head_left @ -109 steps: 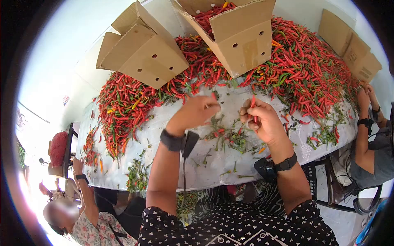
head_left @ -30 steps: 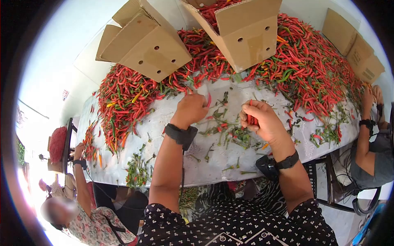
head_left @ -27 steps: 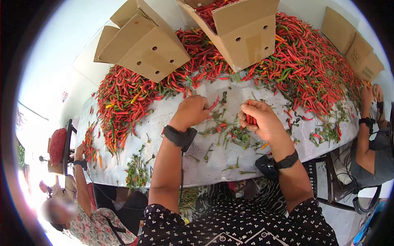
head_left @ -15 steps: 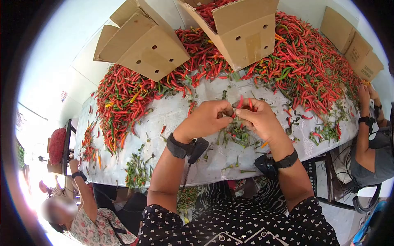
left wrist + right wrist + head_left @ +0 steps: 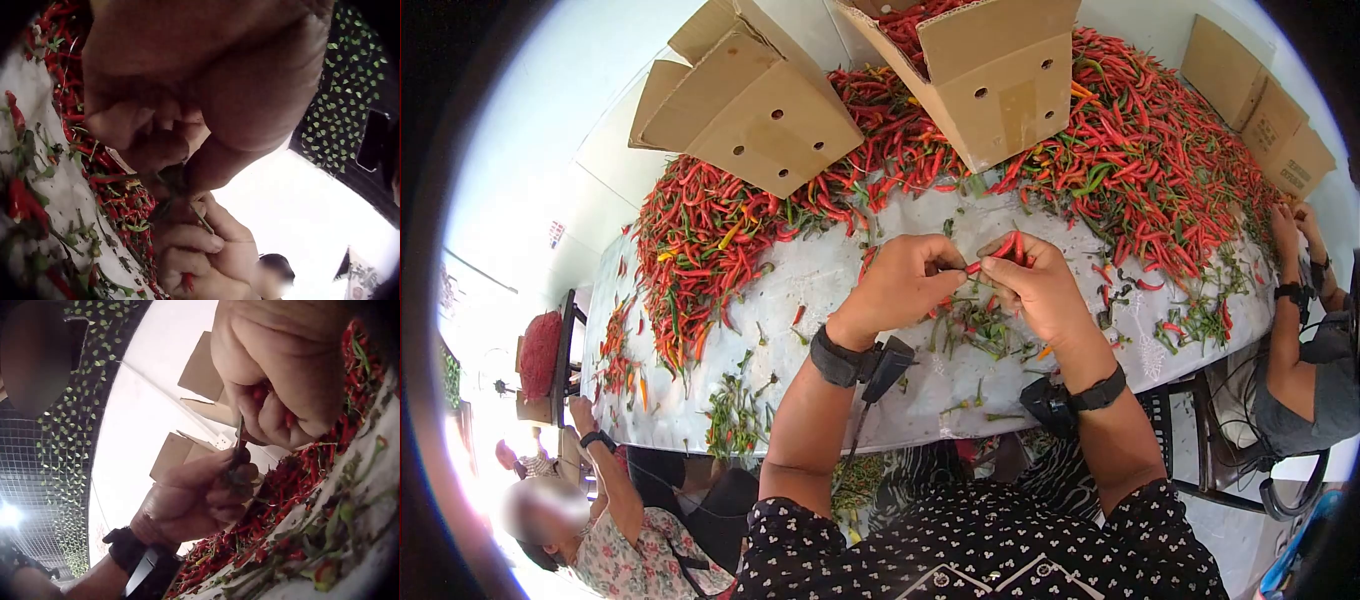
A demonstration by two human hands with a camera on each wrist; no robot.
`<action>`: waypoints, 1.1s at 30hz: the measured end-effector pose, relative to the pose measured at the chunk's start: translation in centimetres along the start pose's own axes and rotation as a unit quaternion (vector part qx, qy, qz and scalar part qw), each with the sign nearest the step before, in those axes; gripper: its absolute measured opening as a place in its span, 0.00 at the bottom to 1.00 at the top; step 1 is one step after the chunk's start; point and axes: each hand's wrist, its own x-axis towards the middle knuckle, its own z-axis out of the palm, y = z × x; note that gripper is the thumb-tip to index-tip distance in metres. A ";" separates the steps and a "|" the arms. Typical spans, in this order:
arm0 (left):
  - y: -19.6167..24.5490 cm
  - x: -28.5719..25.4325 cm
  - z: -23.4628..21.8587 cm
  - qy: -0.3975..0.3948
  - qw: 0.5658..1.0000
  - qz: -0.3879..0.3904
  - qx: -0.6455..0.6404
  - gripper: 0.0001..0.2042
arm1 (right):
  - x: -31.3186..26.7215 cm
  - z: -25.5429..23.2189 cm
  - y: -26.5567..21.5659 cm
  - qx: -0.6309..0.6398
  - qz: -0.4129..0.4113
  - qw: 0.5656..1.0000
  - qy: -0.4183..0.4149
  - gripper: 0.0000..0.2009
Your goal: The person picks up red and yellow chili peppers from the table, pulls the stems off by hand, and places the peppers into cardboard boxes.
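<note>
Both hands meet over the white table cover (image 5: 820, 285). My left hand (image 5: 952, 271) pinches the green stem end of a red chili (image 5: 997, 250). My right hand (image 5: 992, 264) pinches the same chili and holds a few more red chilies in its curled fingers. In the left wrist view the left hand (image 5: 164, 174) pinches the stem just above the right hand (image 5: 200, 247). The right wrist view shows the right hand (image 5: 247, 428) holding the thin stem (image 5: 239, 434) above the left hand (image 5: 234, 469).
A long heap of red chilies (image 5: 1140, 150) fills the far side of the table. Cardboard boxes (image 5: 750, 110), (image 5: 995, 80), (image 5: 1270, 120) stand in it. Green stems (image 5: 975, 330) litter the cover under my hands. Other people work at the right (image 5: 1295, 340) and lower left (image 5: 600, 510).
The left hand reached toward the heap, came back with a chili and joined the right hand. In the last half second the hands stayed together and the chili tipped flatter between them.
</note>
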 end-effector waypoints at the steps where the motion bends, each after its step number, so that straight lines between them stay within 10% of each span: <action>1: 0.2 0.0 -0.1 0.003 0.999 -0.019 0.026 0.06 | 0.0 0.1 0.1 -0.021 -0.021 1.000 0.002 0.06; 12: -0.6 -0.4 -1.8 0.094 0.969 0.028 0.226 0.07 | -0.5 0.6 -0.7 -0.068 -0.096 0.992 0.053 0.03; 14: 0.1 -1.0 -3.8 -0.057 0.994 -0.070 0.060 0.08 | -0.5 -0.2 -1.2 0.075 -0.093 0.992 0.029 0.04; 20: -3.0 -1.7 -7.7 0.155 0.958 -0.034 0.239 0.08 | 0.1 -0.7 -0.5 0.179 -0.014 0.983 0.041 0.12; 28: -5.1 -1.0 -7.3 -0.038 0.860 -0.169 0.480 0.13 | 0.5 -1.2 0.0 0.195 0.034 0.980 -0.026 0.15; 33: -4.8 -1.0 -6.1 -0.034 0.908 -0.066 0.411 0.11 | 0.1 -0.6 -0.4 0.119 0.056 0.991 -0.011 0.12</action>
